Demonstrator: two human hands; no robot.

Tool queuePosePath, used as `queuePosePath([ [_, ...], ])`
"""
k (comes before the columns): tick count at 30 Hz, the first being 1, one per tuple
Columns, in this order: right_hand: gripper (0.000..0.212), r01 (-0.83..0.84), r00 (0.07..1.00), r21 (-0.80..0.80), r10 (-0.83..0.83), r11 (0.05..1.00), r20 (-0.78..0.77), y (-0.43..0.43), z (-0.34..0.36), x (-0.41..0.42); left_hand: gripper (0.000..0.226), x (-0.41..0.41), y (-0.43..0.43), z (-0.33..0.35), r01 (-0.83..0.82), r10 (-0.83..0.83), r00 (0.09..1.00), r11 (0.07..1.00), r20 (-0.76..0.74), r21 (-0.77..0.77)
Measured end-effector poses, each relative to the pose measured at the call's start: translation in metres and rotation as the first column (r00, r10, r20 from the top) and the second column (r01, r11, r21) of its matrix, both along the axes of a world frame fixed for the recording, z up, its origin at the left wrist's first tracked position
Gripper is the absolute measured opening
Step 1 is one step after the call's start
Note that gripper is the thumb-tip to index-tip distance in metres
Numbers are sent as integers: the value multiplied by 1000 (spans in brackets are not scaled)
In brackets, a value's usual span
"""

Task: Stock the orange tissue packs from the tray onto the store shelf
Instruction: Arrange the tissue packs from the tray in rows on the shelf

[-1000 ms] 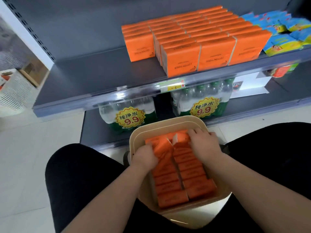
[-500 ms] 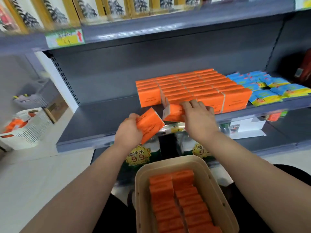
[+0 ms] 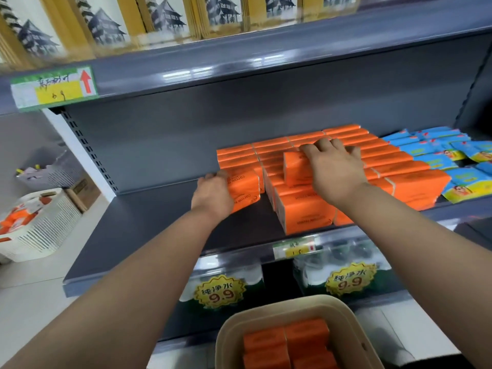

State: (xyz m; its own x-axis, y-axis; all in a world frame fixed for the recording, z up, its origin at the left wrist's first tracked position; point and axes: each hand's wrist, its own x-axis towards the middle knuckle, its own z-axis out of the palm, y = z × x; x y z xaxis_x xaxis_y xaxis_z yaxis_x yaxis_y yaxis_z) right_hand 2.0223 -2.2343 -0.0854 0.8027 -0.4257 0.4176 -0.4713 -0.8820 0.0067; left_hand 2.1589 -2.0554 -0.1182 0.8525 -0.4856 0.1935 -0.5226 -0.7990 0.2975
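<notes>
left pack (image 3: 243, 189): half a second back, tilted in the air off the shelf edge; now down at the shelf (image 3: 159, 214), butted against the front of the left row.
right pack (image 3: 295, 167): was at the shelf's front lip; now further back, lying on top of the middle row.
stocked packs (image 3: 386, 161): orange block in rows on the right half of the shelf, same layout as before.
tray (image 3: 274, 302): tan, at the bottom of the view, below the shelf edge; lower in frame than before.
tray packs (image 3: 287, 344): orange, two columns side by side inside the tray.
left hand (image 3: 211, 194): fingers curled round the left end of left pack, gripping it.
right hand (image 3: 336, 171): palm down on right pack, fingers hooked over its far edge, gripping it.
blue packs (image 3: 436, 155): same shelf, just right of the orange block.
price tag (image 3: 294, 249): on the shelf's front rail, under the middle row.
water bottles (image 3: 221, 286): lower shelf, wrapped multipacks with yellow 9.9 stickers.
white basket (image 3: 45, 230): on the floor far left, orange items inside.
</notes>
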Motion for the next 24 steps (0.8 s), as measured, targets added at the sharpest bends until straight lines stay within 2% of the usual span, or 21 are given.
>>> queuePosePath([
  [5, 68, -46, 999, -40, 46, 998, -15, -12, -6, 5, 60, 21, -28, -15, -14, 12, 999, 999, 30, 39],
  [9, 64, -45, 999, -43, 46, 998, 10, -16, -5, 6, 60, 30, -42, -24, -41, 38, 995, 999, 91, 27],
  [16, 55, -64, 996, 11, 63, 998, 60, -11, 0, 19, 53, 32, -34, -29, -66, 70, 996, 995, 53, -74],
  [19, 51, -132, 984, 55, 124, 990, 128, 7, 10, 30, 46, 31, -15, -24, -70, 76, 996, 989, 44, -133],
  [24, 52, -336, 940, 157, 320, 929, 119, 54, 11, 64, 57, 32, 25, -17, -107, 108, 994, 973, -5, -204],
])
